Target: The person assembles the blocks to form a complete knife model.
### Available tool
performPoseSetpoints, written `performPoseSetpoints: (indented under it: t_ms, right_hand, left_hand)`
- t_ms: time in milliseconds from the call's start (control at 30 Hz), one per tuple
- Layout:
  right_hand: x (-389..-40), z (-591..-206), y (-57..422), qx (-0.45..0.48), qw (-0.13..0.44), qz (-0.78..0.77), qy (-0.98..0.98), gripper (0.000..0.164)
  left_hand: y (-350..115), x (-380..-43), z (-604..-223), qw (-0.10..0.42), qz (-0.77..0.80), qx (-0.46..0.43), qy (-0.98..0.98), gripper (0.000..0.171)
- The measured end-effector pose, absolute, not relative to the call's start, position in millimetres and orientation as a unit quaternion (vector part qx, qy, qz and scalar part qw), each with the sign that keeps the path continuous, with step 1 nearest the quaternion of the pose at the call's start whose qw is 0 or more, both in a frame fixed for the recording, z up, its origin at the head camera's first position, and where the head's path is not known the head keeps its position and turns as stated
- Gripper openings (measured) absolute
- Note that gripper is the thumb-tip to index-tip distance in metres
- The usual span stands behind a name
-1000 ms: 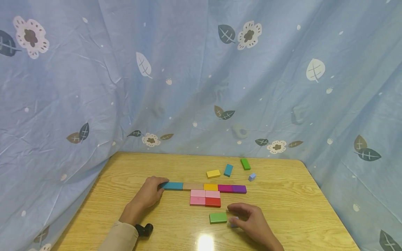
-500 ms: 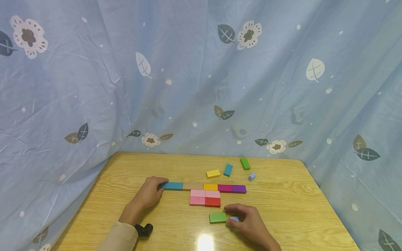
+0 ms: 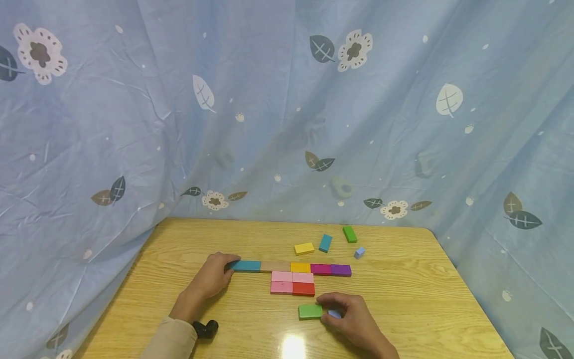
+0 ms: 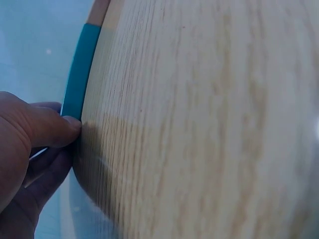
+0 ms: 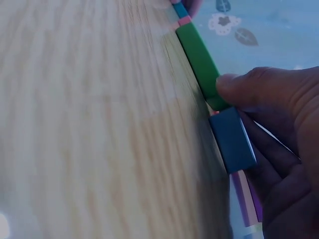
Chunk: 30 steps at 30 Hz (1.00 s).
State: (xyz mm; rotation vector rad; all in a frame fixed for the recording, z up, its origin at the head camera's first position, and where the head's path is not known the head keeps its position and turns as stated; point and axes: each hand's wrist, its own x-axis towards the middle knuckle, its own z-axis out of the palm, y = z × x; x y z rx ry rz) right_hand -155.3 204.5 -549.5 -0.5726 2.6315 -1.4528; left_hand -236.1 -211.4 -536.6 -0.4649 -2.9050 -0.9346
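Note:
My left hand point(image 3: 213, 274) pinches the left end of a teal block point(image 3: 246, 266), which begins a straight row of flat blocks. In the left wrist view the thumb lies on the near side of this block, the fingers beyond it. My right hand point(image 3: 352, 315) is at the right end of a light green block point(image 3: 310, 312), its thumb against the near side and the index fingertip by the far corner. A small blue block point(image 3: 334, 313) sits under that hand, close against the green block's end; in the right wrist view its face point(image 5: 233, 139) shows beside the thumb.
Tan point(image 3: 275, 267), yellow-orange point(image 3: 300, 268), magenta point(image 3: 321, 269) and purple point(image 3: 341, 270) blocks continue the row. Pink blocks point(image 3: 281, 287) and a red one point(image 3: 303, 289) lie just below it. Yellow point(image 3: 304, 249), teal point(image 3: 325, 243), green point(image 3: 350, 234) and small blue point(image 3: 359, 253) blocks lie behind.
My right hand has shifted slightly left, its thumb passing from the small blue block to the green block's end. The small blue block has moved a little left. The left hand stays put.

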Motion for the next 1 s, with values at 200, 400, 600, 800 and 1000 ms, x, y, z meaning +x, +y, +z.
performPoseSetpoints:
  t_ms: [200, 400, 600, 800, 1000]
  right_hand:
    - [-155.0, -547.6, 196.8, -0.196, 0.011, -0.460, 0.866, 0.027]
    - [-156.7, -540.3, 177.1, -0.218, -0.013, -0.487, 0.846, 0.025]
    - [-159.3, -540.0, 153.3, -0.235, -0.040, -0.495, 0.836, 0.023]
    - [-163.8, -543.7, 137.4, -0.250, -0.073, -0.480, 0.838, 0.025]
    - [-165.1, -547.7, 132.0, -0.251, -0.056, -0.481, 0.838, 0.024]
  left_hand:
    - [-211.3, -235.7, -537.8, 0.032, -0.304, -0.151, -0.940, 0.040]
    - [-211.7, -235.7, -539.4, 0.035, -0.301, -0.152, -0.941, 0.040]
    - [-211.7, -235.9, -540.4, 0.037, -0.300, -0.155, -0.941, 0.040]
    - [-211.5, -236.1, -541.9, 0.038, -0.303, -0.155, -0.939, 0.040]
    - [-211.8, -236.3, -543.1, 0.038, -0.304, -0.155, -0.939, 0.040]
